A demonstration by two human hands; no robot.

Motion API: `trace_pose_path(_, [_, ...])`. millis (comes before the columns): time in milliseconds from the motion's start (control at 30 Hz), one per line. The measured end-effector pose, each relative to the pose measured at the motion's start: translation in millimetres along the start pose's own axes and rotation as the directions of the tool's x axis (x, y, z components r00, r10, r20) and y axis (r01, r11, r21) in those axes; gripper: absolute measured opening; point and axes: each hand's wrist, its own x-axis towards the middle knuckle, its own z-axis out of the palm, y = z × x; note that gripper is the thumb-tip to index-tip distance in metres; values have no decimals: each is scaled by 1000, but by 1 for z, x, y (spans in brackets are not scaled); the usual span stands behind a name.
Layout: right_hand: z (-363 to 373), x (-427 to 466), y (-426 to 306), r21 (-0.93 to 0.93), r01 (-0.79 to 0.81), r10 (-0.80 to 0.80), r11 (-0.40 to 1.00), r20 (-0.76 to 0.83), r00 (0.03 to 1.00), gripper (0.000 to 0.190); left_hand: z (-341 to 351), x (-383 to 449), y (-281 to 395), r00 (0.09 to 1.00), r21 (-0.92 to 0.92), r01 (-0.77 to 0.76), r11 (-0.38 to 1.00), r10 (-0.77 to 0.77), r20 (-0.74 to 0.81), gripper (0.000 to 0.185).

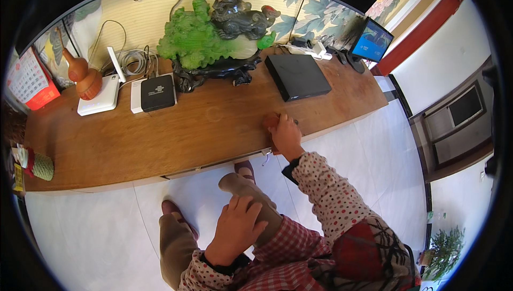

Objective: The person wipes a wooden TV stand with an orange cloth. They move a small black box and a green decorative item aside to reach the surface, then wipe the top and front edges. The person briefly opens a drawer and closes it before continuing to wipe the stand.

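Observation:
My right hand [286, 135] is closed on a brown cloth [271, 121] at the front edge of the wooden cabinet top [212, 119]; the cloth partly hangs over the edge, and my fingers hide some of it. My left hand [236, 225] is held over my lap near the knee, fingers apart, with nothing in it. Beyond my right hand lies a flat black box [297, 75]. A green carved cabbage ornament [192, 38] with a dark beast figure [240, 16] stands on a black base at the back.
A white router [98, 100] carries a gourd [86, 76]; beside it are a black set-top box [158, 92] and coiled cables. A calendar [30, 76] and a knitted-covered jar [42, 167] stand at the left. A power strip [308, 52] and small monitor [370, 40] are at the right.

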Motion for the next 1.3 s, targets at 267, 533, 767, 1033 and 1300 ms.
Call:
trace_pose_path(267, [34, 84, -17, -72, -70, 67, 995, -36, 997, 47, 5, 23, 2, 999, -32, 9, 999, -8, 45, 50])
trace_pose_path(533, [56, 138, -30, -92, -125, 120, 988, -61, 991, 39, 7, 43, 6, 999, -18, -19, 1000, 20, 50, 49])
trace_pose_path(767, [75, 175, -35, -155, -133, 123, 979, -73, 990, 43, 12, 47, 6, 999, -35, -10, 999, 11, 43, 48])
trace_pose_path(1033, [61, 158, -29, -127, -74, 67, 989, -63, 996, 44, 2, 44, -2, 989, -105, -14, 994, -2, -151, 39])
trace_pose_path(1300, [25, 70, 17, -81, -24, 22, 996, -25, 999, 35, -2, 33, 0, 976, -116, -33, 993, 7, -215, 33])
